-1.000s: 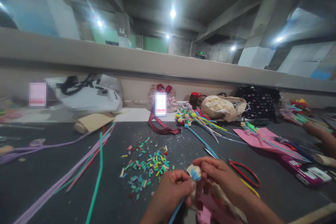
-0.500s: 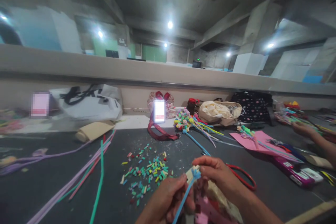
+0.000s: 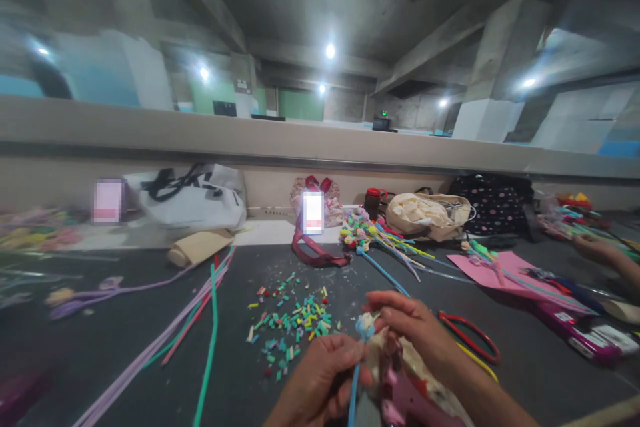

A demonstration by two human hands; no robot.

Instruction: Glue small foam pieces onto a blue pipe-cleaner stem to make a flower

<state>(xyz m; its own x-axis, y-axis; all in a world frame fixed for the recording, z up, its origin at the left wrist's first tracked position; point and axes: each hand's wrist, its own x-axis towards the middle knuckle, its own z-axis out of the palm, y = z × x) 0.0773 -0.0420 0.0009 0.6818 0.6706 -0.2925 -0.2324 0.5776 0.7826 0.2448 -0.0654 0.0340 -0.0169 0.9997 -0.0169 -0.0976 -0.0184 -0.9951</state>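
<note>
Dark table (image 3: 100,340) carried one scatter of cut scraps (image 3: 293,323), one red scissors (image 3: 473,337), several long stems (image 3: 200,310). One blue pipe cleaner (image 3: 354,383) stood low centre, above the table edge. Left hand (image 3: 320,383) pinched its stem; right hand (image 3: 413,327) closed on its curled tip.

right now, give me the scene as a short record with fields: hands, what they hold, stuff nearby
left hand: pinches the blue pipe cleaner stem
right hand: fingers at the blue twisted tip
in front: small colourful cut bits scattered on the dark table
left side: long pipe cleaners, green, purple, red
right side: red scissors, pink sheet
far right: another person's hand
</note>
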